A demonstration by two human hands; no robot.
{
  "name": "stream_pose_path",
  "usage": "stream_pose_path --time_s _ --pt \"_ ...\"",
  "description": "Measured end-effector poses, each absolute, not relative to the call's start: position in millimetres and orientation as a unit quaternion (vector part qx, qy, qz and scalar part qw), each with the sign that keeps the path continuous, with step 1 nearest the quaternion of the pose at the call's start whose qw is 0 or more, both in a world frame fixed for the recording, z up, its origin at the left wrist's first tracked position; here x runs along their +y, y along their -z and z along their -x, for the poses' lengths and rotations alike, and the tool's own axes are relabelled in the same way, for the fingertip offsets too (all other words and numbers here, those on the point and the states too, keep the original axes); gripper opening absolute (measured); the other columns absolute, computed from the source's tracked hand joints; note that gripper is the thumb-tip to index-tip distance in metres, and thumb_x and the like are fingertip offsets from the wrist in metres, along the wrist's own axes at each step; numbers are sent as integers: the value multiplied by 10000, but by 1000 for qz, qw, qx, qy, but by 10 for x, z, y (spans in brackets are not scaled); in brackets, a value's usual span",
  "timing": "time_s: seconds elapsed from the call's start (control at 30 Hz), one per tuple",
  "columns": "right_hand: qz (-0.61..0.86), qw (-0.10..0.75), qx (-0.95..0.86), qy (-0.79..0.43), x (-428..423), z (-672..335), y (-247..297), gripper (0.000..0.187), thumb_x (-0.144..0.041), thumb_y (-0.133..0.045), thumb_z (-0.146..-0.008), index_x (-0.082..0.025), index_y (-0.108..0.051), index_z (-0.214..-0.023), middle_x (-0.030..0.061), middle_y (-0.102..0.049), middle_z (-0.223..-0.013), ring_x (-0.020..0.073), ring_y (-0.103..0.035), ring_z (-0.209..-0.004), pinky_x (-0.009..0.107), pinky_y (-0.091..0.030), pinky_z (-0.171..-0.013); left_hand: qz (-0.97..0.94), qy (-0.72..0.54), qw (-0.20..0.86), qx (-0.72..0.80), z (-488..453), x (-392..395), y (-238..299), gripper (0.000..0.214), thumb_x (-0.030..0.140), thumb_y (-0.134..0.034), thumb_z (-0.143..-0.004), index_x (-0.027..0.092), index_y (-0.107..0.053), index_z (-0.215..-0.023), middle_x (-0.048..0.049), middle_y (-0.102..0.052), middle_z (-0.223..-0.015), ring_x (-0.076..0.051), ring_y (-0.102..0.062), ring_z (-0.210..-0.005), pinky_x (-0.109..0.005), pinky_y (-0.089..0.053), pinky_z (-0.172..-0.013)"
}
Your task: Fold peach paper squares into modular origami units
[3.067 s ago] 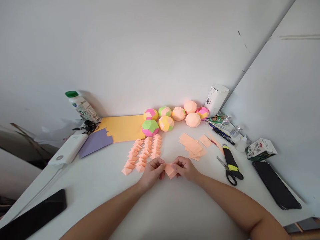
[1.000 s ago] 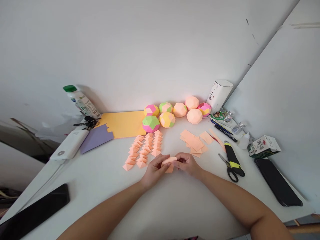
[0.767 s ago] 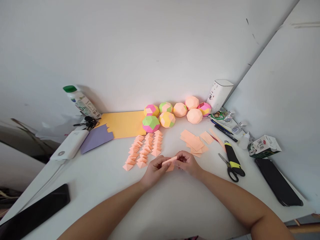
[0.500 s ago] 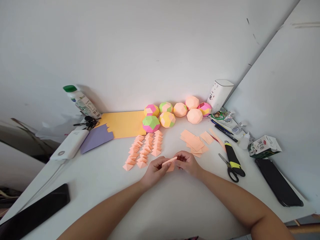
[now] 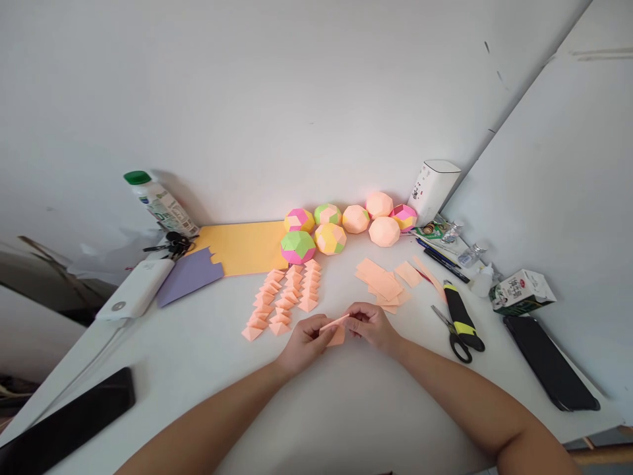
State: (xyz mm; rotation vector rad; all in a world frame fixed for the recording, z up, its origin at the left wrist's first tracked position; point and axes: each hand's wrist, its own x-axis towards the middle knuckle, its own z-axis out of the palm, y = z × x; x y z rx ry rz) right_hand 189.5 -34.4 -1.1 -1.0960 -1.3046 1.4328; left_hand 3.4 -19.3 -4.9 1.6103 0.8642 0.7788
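Note:
Between my two hands is a small peach piece of paper (image 5: 337, 336), partly folded, with its upper edge bent over. My left hand (image 5: 305, 344) pinches its left side between thumb and fingers. At the upper right corner, my right hand (image 5: 372, 326) grips the fold with thumb and forefinger. Just beyond my left hand lie three rows of folded peach paper pieces (image 5: 264, 305), overlapping one another. Flat peach paper slips (image 5: 380, 280) are piled past my right hand. Several faceted paper balls (image 5: 330, 238) in peach, green, yellow and pink sit along the wall.
Right of my hands lie scissors (image 5: 452, 334), a black-and-yellow utility knife (image 5: 462, 316), pens (image 5: 442, 260), a milk carton (image 5: 523, 291) and a black phone (image 5: 551, 363). Leftward are orange card (image 5: 250, 247), purple card (image 5: 190, 277), a bottle (image 5: 163, 206), a white power strip (image 5: 136, 288) and another dark phone (image 5: 69, 422).
The peach paper stays in both hands. Its lower flap shows slightly more, and my right fingers have shifted a little along the fold. The view has tilted slightly.

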Motion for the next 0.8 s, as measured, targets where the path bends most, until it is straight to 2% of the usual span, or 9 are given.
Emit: stream_pose_path --time_s 0.43,0.63,0.73,0.8 --pt "454 437 -527 -571 -338 -1911 11 218 -388 -661 -750 -179 -605 -721 -31 -508 -570 102 -480 -516 234 -412 -500 -673 -324 559 359 -24 -189 41 331 442 -512 -844 167 -656 -730 16 -437 -573 -108 -406 -543 -216 -325 -495" --pt "449 439 -534 -566 -358 -1911 -9 248 -384 -578 -816 -172 -584 -690 -24 -500 -567 103 -469 -528 239 -399 -520 -633 -308 601 379 -31 -194 46 356 470 -533 -818 151 -598 -674 25 -437 -558 -95 -398 -511 -208 -310 -467" --pt "442 450 -535 -561 -379 -1895 4 236 -395 -526 -848 -179 -553 -756 -27 -499 -573 105 -478 -528 232 -384 -506 -617 -302 614 389 -36 -194 44 362 481 -546 -804 148 -593 -669 27 -441 -556 -89 -390 -498 -204 -295 -454" --pt "435 453 -538 -563 -387 -1882 13 210 -399 -554 -829 -191 -543 -854 -28 -517 -615 108 -501 -542 226 -383 -498 -622 -298 611 388 -35 -191 47 364 482 -547 -802 147 -601 -671 24 -447 -556 -89 -391 -501 -205 -295 -455"
